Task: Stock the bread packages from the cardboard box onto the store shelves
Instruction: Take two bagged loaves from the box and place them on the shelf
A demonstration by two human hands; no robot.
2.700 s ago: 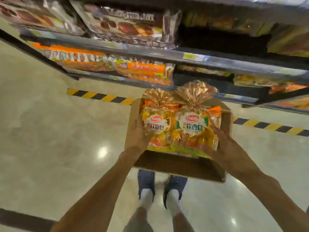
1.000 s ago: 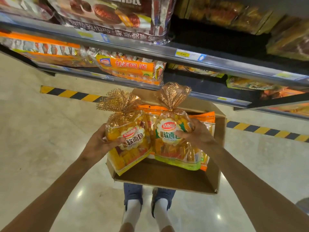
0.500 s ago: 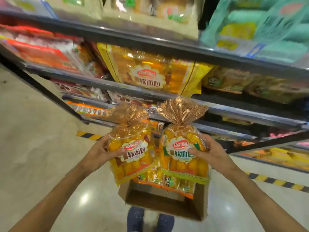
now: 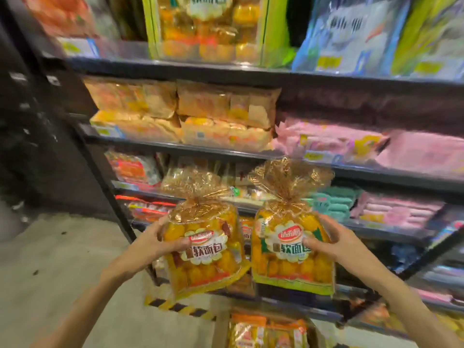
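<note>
I hold two yellow bread packages with gold twisted tops, upright in front of the shelves. My left hand [image 4: 154, 243] grips the left bread package [image 4: 204, 257] by its left side, thumb across the front label. My right hand [image 4: 331, 243] grips the right bread package [image 4: 288, 257], which has a green border, by its right side. Below, at the bottom edge, the cardboard box [image 4: 221, 330] shows more bread packages [image 4: 266, 332] inside. A matching large yellow bread package [image 4: 208, 28] stands on the top shelf.
The dark shelving [image 4: 200, 69] holds tan bread bags [image 4: 200, 114], pink packs [image 4: 351, 144] and teal packs [image 4: 336, 199]. A black upright post [image 4: 50, 121] stands at left. Beige floor with a yellow-black stripe [image 4: 180, 307] lies below.
Both hands have lifted the two packages up out of the box to shelf height. My view has tilted upward, so higher shelves show and the box has dropped to the bottom edge.
</note>
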